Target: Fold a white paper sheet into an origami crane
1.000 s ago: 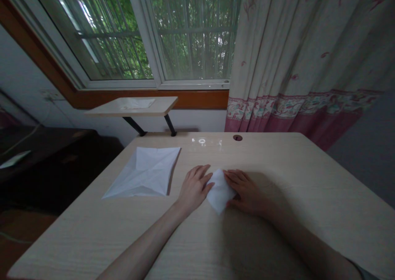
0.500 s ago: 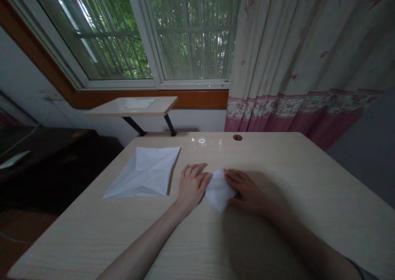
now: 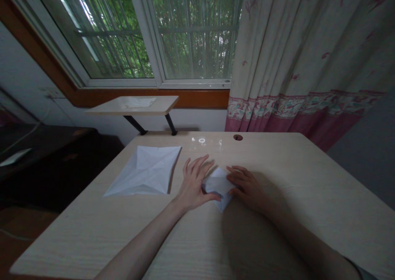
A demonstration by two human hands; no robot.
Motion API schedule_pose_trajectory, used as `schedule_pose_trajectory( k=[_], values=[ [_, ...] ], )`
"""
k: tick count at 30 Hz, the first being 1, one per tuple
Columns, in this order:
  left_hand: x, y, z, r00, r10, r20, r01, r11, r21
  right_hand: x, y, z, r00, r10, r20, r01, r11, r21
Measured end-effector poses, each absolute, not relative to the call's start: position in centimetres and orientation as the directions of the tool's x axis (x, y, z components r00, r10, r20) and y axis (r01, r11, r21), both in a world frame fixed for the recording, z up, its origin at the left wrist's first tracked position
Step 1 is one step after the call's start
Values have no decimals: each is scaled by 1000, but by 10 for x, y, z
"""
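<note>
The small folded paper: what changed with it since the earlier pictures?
The left hand has spread wider, its thumb drawn nearer the person; the folded paper now looks partly lifted above its near tip. The right hand stays at the paper's right; the larger sheet is unmoved.

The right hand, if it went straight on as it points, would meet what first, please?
The right hand would meet the small folded paper it seems to touch, then probably the left hand; depth is unclear.

Desk (image 3: 185,247), pale wood-grain, beneath the grip; raised shelf (image 3: 163,105) on black legs (image 3: 135,124), beyond it to the left. White-framed window (image 3: 146,33), farther beyond; floral curtain (image 3: 293,45), pink-hemmed, beyond and right. Dark furniture (image 3: 55,148), perhaps a cabinet, far left of the grip, poorly lit.
</note>
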State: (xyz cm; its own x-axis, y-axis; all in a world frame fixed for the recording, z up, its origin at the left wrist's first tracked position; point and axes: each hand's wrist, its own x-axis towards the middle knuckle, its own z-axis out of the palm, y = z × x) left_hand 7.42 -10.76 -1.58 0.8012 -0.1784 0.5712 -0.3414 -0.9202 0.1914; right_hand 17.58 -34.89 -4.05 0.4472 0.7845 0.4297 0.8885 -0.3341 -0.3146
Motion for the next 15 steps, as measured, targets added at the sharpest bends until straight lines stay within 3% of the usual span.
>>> schedule_pose_trajectory(
  k=[9,15],
  values=[
    [75,-121,-22,813,-173,556,-312,-935,166,174,-348,-39,457,775,436,885,-348,-308],
    [73,-127,-24,840,-160,518,-286,-942,174,174,-348,-37,456,726,515,890,-349,-295]
  ],
)
